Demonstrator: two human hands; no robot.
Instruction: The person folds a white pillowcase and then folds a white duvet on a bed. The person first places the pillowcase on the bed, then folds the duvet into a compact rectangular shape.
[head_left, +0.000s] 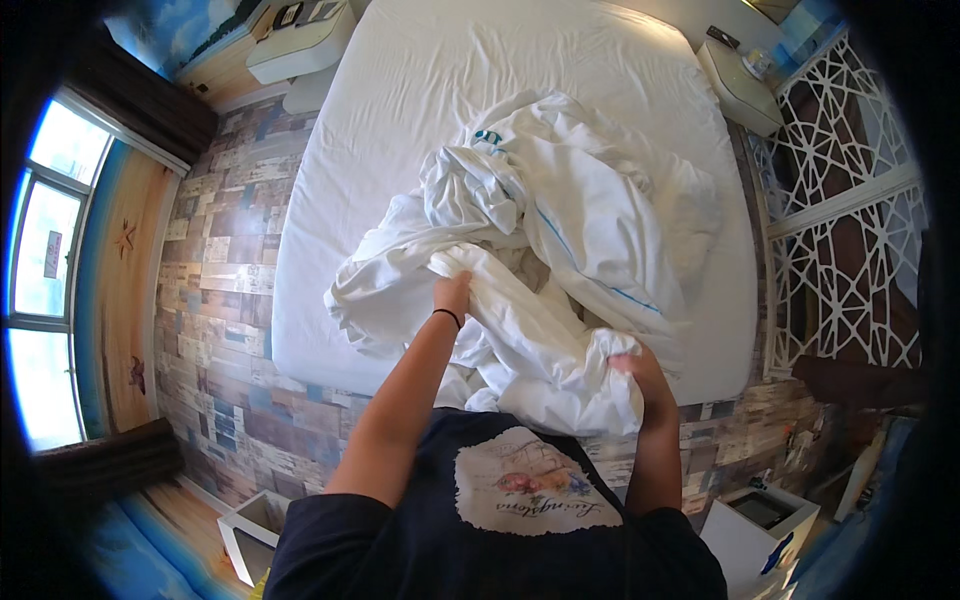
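Note:
My left hand (453, 291) grips a bunched edge of a white duvet (525, 307) near the middle of the heap. My right hand (632, 363) clutches another gathered part of the same bedding, close to the front of my body. Between the two hands the fabric hangs in a thick fold. Beyond it lies a crumpled white duvet cover (592, 217) with a thin blue stripe and a small teal mark. Where one piece of bedding ends and the other starts is hard to tell. Everything rests on a mattress (322, 247) in a white fitted sheet.
Bedside shelves stand at the far left (300, 46) and far right (739, 86), the right one with a remote control (722, 34). A white lattice screen (844, 210) borders the right side. Patchwork-patterned floor (225, 247) runs left towards windows (49, 255). White cabinets (761, 517) stand behind me.

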